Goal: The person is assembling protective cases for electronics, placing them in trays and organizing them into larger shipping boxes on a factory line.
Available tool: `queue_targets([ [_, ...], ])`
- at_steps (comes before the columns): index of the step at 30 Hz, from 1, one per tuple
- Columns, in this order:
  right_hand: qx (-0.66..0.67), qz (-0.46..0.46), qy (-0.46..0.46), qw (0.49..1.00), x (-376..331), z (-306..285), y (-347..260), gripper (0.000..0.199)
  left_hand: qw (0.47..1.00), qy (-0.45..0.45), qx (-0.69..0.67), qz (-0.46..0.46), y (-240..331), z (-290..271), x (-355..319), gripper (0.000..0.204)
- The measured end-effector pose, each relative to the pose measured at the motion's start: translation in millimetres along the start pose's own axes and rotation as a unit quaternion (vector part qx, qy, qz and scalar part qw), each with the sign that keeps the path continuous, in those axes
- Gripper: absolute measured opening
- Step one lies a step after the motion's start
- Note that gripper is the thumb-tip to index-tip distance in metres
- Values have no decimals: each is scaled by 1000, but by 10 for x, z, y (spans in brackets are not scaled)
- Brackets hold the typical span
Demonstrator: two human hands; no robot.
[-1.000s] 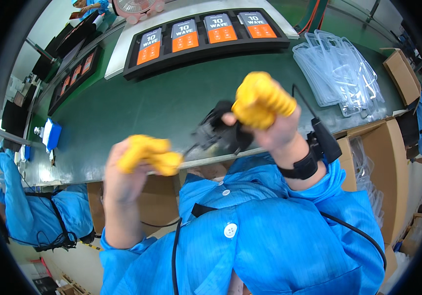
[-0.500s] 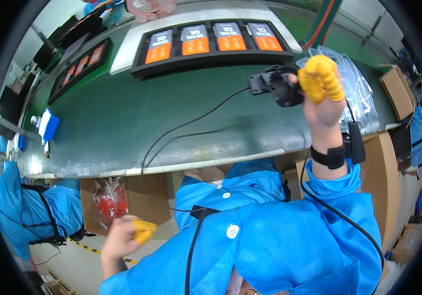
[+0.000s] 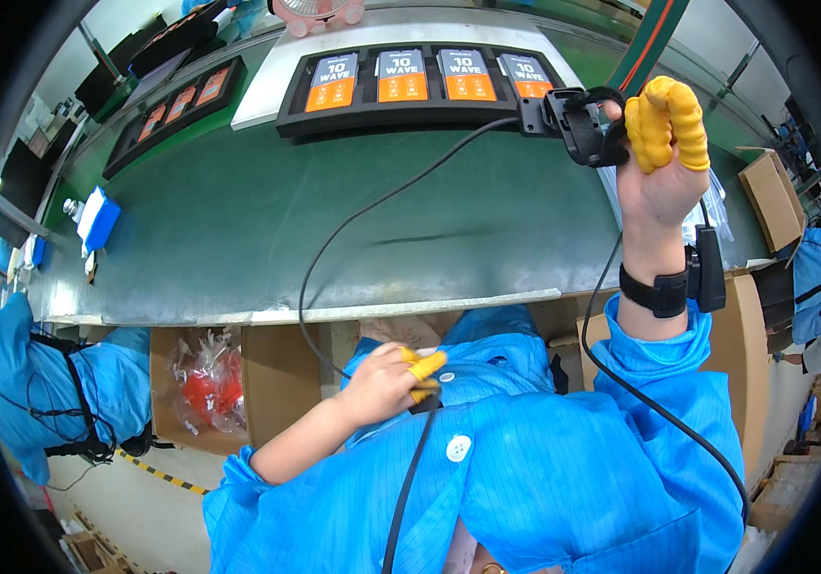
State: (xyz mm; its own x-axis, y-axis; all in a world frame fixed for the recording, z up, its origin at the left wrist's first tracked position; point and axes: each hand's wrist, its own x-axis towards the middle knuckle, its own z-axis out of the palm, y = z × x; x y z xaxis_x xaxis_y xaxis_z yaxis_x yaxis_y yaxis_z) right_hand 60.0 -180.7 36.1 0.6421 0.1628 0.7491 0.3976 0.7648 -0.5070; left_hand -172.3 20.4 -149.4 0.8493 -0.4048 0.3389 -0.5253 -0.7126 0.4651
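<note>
My right hand (image 3: pixel 664 153) is raised over the right part of the green bench, with yellow finger covers on its curled fingers. Between its thumb and fingers is a black strapped device (image 3: pixel 588 124) with a small flat block at its left end. A thin black cable (image 3: pixel 342 234) loops from that block down to the front of my blue jacket. There my left hand (image 3: pixel 379 385), also in yellow finger covers, pinches the black cable clip (image 3: pixel 427 400), which its fingers partly hide. A black band with a box (image 3: pixel 659 292) is strapped round my right wrist.
On the green bench (image 3: pixel 430 249), a black tray (image 3: pixel 382 122) holds several grey-and-orange packs. Another black tray (image 3: pixel 114 163) lies far left, near a blue box (image 3: pixel 99 220). Clear plastic bags (image 3: pixel 712 225) lie behind my right arm. An open carton (image 3: pixel 277 383) stands below the bench edge.
My left hand has come in from the lower left to the clip on my jacket. My right hand has moved up and slightly right with the black strapped device.
</note>
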Motion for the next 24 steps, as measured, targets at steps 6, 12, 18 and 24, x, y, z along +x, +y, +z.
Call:
queue_targets([
  [6, -20, -1, 29, 999, -81, -232, -233, 25, 728, 624, 176, -223, -403, -1300, -755, 22],
  [12, 84, 60, -55, 993, -468, 463, -186, 28, 203, 889, -403, 78, -180, -2432, -1313, 76],
  [18, 19, 22, -289, 957, -350, 1115, -394, 12, 635, 488, -587, 117, 681, -2266, -309, 60],
  [24, 72, 12, -336, 939, -478, 1049, -357, 7, 531, 686, -484, 116, 428, -2670, -993, 51],
])
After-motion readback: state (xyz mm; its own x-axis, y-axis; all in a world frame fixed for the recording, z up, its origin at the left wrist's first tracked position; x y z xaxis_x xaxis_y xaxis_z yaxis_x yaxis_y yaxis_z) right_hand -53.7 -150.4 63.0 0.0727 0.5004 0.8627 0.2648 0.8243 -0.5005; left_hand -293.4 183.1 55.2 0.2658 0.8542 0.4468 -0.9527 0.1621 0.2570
